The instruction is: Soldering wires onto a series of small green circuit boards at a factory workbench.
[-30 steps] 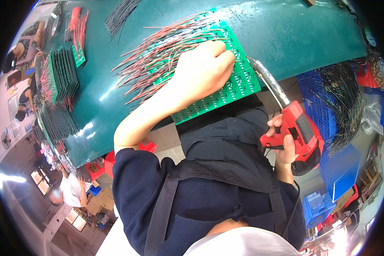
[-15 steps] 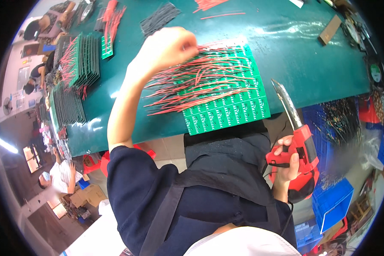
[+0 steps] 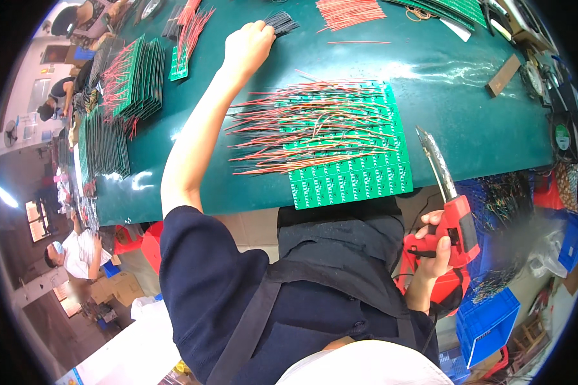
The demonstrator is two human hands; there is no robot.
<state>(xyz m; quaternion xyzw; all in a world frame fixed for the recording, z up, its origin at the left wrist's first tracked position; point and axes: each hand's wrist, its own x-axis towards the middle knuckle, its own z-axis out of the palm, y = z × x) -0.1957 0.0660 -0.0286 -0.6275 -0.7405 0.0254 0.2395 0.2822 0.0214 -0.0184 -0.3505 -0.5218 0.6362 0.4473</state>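
Note:
At the far side of the bench my left hand (image 3: 249, 46) is closed over the near-left end of a bundle of black wires (image 3: 282, 24); whatever its fingertips pinch is hidden. My right hand (image 3: 434, 255) is wrapped around the handle of a red soldering gun (image 3: 457, 224). The gun's long metal nozzle points up and away, to the right of a green circuit board panel (image 3: 350, 183). Rows of red and black wires (image 3: 308, 122) lie across that panel, and their loose ends stick out past its left edge.
Wired green panels (image 3: 138, 83) stand stacked on the left, with a smaller wired board (image 3: 180, 63) beside them. Red wires (image 3: 350, 13) lie at the back; a brown block (image 3: 503, 76) sits at right. A blue crate (image 3: 488, 327) is below the bench. Other people are at left.
My left hand has moved away from the panel's upper edge, up to the black wire bundle. The right hand still grips the soldering gun. The whole view has shifted slightly.

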